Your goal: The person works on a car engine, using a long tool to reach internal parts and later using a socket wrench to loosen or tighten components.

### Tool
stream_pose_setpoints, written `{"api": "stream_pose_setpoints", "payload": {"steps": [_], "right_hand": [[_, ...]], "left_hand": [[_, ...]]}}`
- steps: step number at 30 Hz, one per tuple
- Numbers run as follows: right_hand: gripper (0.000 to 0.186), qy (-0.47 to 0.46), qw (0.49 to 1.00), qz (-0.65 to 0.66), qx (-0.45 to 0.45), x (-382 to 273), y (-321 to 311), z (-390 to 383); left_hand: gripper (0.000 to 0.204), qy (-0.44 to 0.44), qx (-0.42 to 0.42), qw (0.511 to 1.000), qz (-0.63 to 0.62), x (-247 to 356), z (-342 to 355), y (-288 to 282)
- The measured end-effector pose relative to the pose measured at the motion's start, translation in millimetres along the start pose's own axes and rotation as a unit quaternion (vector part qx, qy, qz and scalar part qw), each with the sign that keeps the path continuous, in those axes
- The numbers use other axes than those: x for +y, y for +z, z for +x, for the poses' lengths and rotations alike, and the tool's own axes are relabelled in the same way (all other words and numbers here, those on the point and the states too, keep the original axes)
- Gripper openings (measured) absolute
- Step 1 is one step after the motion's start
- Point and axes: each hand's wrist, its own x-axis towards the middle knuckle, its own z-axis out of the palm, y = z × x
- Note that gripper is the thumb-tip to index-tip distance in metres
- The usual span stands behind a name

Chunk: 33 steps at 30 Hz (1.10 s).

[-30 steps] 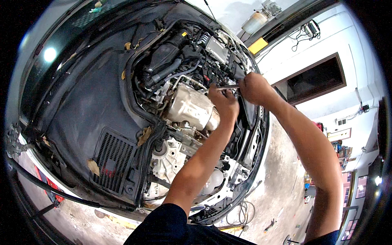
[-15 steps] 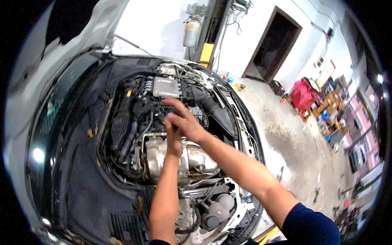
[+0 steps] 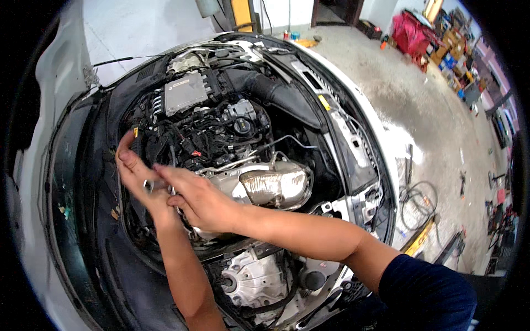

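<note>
My left hand (image 3: 135, 174) is over the left side of the engine bay, its fingers stretched out and partly blurred. Reaching across from the right, my right hand (image 3: 201, 201) meets the left palm with its fingers pressed together and its thumb beneath. A small shiny metal cylinder (image 3: 148, 186), looking like a socket, shows between the two palms and seems to be in my right hand; the rest of it is hidden. Below and behind the hands lie the engine (image 3: 204, 135) and a silver metal heat shield (image 3: 276, 185).
A grey square module (image 3: 185, 95) sits on the far side of the engine, near a black air duct (image 3: 281, 96). The white front edge of the car curves along the right. On the concrete floor lie a dark hose (image 3: 417, 201) and a yellow bar (image 3: 418, 238).
Both hands now appear further left and lower, the right laid across the left palm. The metal cylinder has come into sight. The head view has tilted down toward the engine bay.
</note>
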Motion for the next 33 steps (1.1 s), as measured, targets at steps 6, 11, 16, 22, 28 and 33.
{"api": "stream_pose_setpoints", "payload": {"steps": [6, 11, 16, 22, 28, 33], "right_hand": [[0.018, 0.073, 0.982, -0.153, -0.080, 5.4, -7.1, 8.6], [0.018, 0.125, 0.978, -0.152, -0.075, 9.8, -0.5, 1.2], [0.019, 0.034, 0.983, -0.181, 0.009, 17.4, -6.3, -4.2], [0.017, 0.088, 0.981, -0.174, -0.013, 19.5, 1.0, -16.3], [0.016, 0.062, 0.977, -0.205, 0.019, 26.0, -0.8, -12.1], [0.018, 0.112, 0.978, -0.175, 0.015, 28.0, 6.6, -26.4]], "left_hand": [[0.042, -0.123, 0.053, 0.894, -0.427, 40.1, -42.5, -18.4], [0.036, -0.147, 0.065, 0.939, -0.305, 68.1, -45.2, 9.7], [0.028, -0.086, -0.292, 0.839, -0.451, 37.9, -13.7, -14.7], [0.025, -0.085, 0.242, 0.961, -0.101, 82.5, -64.6, 35.5], [0.023, -0.080, -0.226, 0.841, -0.485, 44.9, -26.4, -9.3], [0.020, -0.106, 0.237, 0.934, -0.247, 88.0, -64.9, 39.4]]}}
